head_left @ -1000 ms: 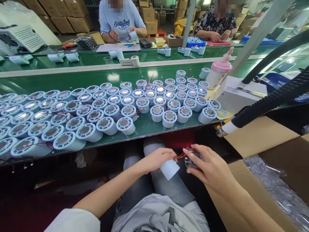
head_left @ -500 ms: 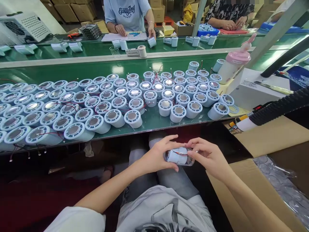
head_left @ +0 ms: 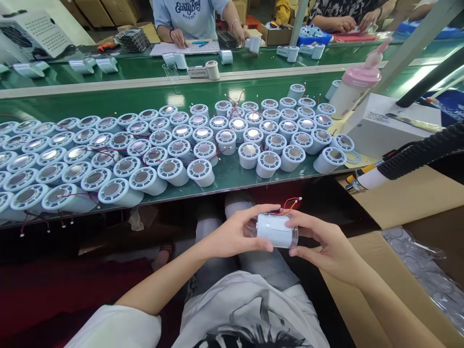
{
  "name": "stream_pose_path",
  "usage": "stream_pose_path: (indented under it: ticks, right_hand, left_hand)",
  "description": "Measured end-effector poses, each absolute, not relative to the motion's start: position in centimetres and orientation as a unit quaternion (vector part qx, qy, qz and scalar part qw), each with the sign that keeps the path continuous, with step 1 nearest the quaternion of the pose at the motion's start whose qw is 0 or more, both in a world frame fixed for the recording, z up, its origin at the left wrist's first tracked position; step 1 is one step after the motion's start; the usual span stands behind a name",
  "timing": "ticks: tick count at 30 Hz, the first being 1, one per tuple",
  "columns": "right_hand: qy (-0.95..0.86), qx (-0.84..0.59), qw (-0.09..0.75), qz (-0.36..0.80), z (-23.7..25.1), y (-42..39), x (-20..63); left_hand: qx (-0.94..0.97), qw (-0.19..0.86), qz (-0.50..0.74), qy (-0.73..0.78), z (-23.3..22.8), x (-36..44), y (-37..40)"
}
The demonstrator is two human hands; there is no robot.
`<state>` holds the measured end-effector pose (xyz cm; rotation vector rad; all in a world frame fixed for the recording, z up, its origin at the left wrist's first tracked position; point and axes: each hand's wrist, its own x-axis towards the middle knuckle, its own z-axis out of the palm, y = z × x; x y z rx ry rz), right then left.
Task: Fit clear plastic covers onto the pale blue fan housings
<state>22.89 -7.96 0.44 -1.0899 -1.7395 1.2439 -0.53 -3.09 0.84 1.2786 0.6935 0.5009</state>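
Observation:
A pale blue cylindrical part [head_left: 273,231] inside a clear plastic cover lies sideways above my lap. My left hand [head_left: 241,232] grips its left end, thumb in front and fingers over the top. My right hand [head_left: 322,237] is closed around the right end, with the thumb at the lower edge of the clear cover. Red and yellow wires [head_left: 292,203] with a small white connector stick up behind the fingertips. On the bench ahead stand many similar pale blue cylinders [head_left: 200,172] with round metal discs on top, some trailing thin wires.
A green bench [head_left: 232,186] runs across in front. To the right are a pink-lidded bottle [head_left: 357,89], a white box [head_left: 391,121], a black hose [head_left: 424,152] and an open carton [head_left: 362,285] with clear plastic covers [head_left: 420,266]. Across the bench a person [head_left: 195,21] handles a similar part.
The held cylinder has turned, so its wires moved from the front to above it. My right hand has shifted from a fingertip touch to a grip. Across the bench, the person's hand moved right with a part.

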Motion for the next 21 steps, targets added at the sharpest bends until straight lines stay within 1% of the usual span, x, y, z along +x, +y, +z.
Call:
stream_pose_path:
  ticks: [4,9,14,21]
  right_hand:
    - [-0.630,-0.420,0.347,0.553,0.8,-8.1,23.1]
    - [-0.593,-0.417,0.343,0.597,1.4,-8.1,23.1]
    - [-0.520,-0.416,0.349,0.659,1.8,-8.2,22.7]
    - [-0.445,-0.433,0.341,0.706,1.7,-8.2,22.4]
  left_hand:
    - [0.648,0.659,0.232,0.304,1.5,-0.9,-3.3]
    - [0.666,0.647,0.235,0.286,1.9,-1.0,-3.5]
    - [0.679,0.633,0.235,0.289,2.2,-1.0,-3.6]
    - [0.700,0.611,0.238,0.282,2.1,-1.2,-3.7]
